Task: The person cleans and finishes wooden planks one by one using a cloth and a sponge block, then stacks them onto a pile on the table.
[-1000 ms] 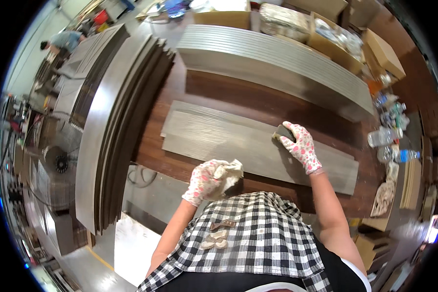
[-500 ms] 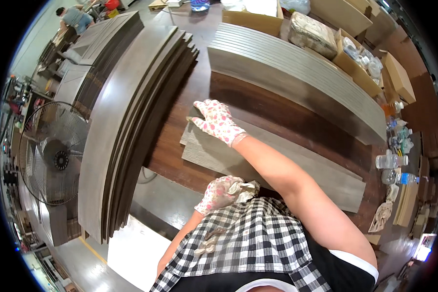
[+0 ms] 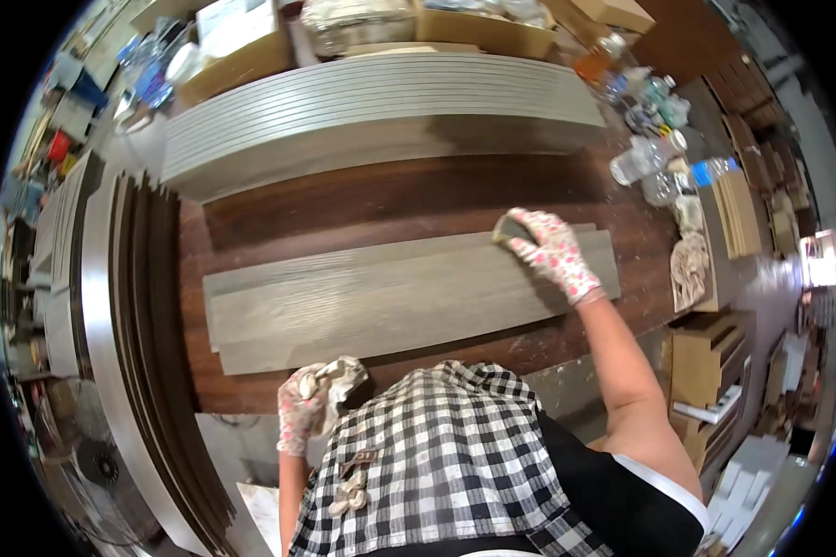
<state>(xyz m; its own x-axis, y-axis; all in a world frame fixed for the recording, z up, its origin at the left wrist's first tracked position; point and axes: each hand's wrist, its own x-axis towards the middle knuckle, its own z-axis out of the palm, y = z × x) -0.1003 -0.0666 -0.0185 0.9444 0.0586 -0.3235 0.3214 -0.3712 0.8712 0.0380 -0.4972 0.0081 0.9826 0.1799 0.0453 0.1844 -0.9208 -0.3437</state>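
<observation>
Two grey wood-grain planks [image 3: 372,302] lie overlapped lengthwise on a dark brown tabletop [image 3: 362,213] in front of me. My right hand [image 3: 553,252], in a white glove with pink flowers, is over the right part of the planks. Its thumb and fingers close round a small curved piece, grey-brown with a yellowish edge [image 3: 508,228], whose kind I cannot make out. My left hand [image 3: 302,404], gloved alike, grips a crumpled whitish rag [image 3: 337,385] by the table's near edge, close to my checked apron [image 3: 437,446].
A long row of planks on edge [image 3: 381,130] runs along the far side. More dark planks stand stacked on the left [image 3: 125,353]. Plastic bottles [image 3: 646,158] and a rag [image 3: 689,265] lie at the right; cardboard boxes [image 3: 488,32] line the back. A fan [image 3: 97,459] stands lower left.
The view has swung to the right. My right hand has gone from the planks' left end to their right part, still holding the small piece. My left hand keeps the rag near the apron.
</observation>
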